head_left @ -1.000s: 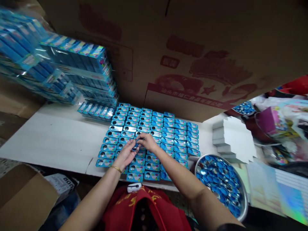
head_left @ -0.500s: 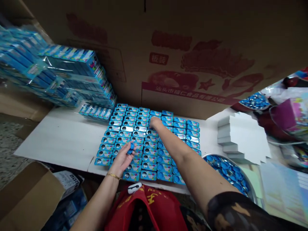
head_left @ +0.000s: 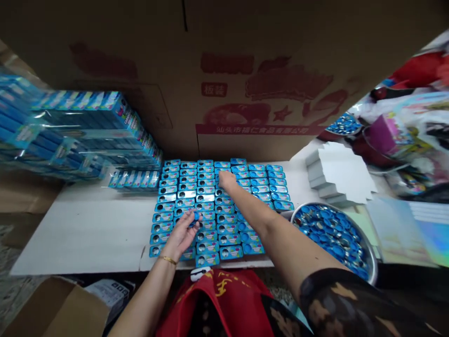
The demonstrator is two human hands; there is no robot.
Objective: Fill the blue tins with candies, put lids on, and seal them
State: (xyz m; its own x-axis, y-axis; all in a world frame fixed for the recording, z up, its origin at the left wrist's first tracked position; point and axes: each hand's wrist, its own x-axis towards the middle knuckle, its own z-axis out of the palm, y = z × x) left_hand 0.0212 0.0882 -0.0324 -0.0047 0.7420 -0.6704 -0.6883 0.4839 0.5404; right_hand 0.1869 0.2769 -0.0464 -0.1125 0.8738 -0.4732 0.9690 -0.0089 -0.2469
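Observation:
Rows of small blue boxes (head_left: 164, 217) with printed fronts lie side by side on the white table; many show a round dark or silvery hole at one end. Others, mainly in the right columns, have a blue round cap at that end. My left hand (head_left: 184, 231), palm up, is closed around a few blue round caps (head_left: 195, 216) above the left-middle columns. Farther back, my right hand (head_left: 226, 180) is closed and pressed down at a box in a middle column. Its fingertips are hidden, so what they hold cannot be made out.
A metal bowl of blue caps (head_left: 333, 234) stands at the right, near stacked white card pieces (head_left: 338, 173). Behind the rows rises a large cardboard box (head_left: 182, 107). Plastic-wrapped blue packs (head_left: 87, 121) are piled on the left. An open carton (head_left: 59, 309) sits below the table's front edge (head_left: 80, 271).
The camera view has shifted, bringing more of the cap bowl into sight. My right hand stays low over the middle boxes, and my left hand still holds the caps.

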